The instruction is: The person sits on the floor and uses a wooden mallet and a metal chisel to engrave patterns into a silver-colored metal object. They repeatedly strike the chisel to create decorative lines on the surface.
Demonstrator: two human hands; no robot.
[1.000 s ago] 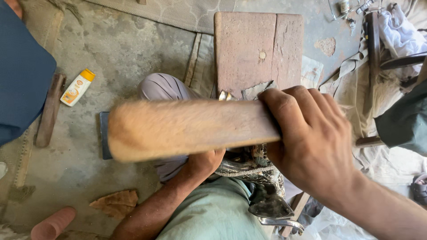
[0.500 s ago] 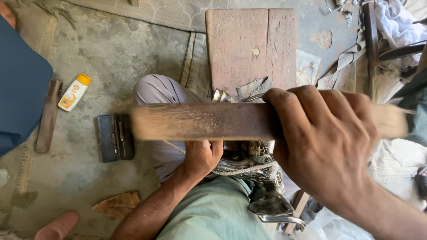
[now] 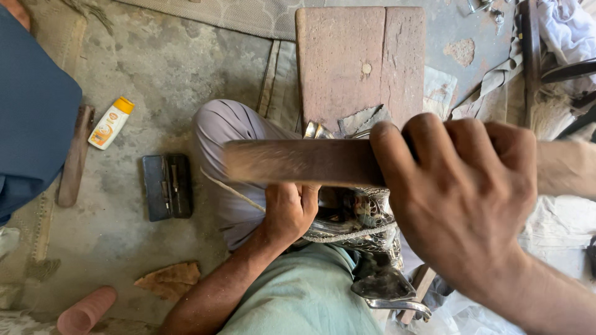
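Observation:
My right hand (image 3: pixel 462 198) grips a wooden stick (image 3: pixel 298 162), held level and blurred with motion, close to the camera. Below it my left hand (image 3: pixel 290 211) presses on a shiny embossed metal piece (image 3: pixel 366 223) that rests on my lap and is bound with a cord. The stick hides part of the metal piece. A dark metal tool end (image 3: pixel 382 286) juts out beneath the piece, near my green-clad thigh.
A reddish wooden board (image 3: pixel 360 62) lies ahead on the concrete floor. To the left are a dark flat case (image 3: pixel 166 186), a small white and orange bottle (image 3: pixel 110 123), a wooden handle (image 3: pixel 74 155) and a blue cloth (image 3: pixel 31 124). Rags and scrap clutter the right.
The stick in my right hand has swung rightward across the view. My left hand stays on the metal piece. The camera has shifted slightly, showing more of the floor at left.

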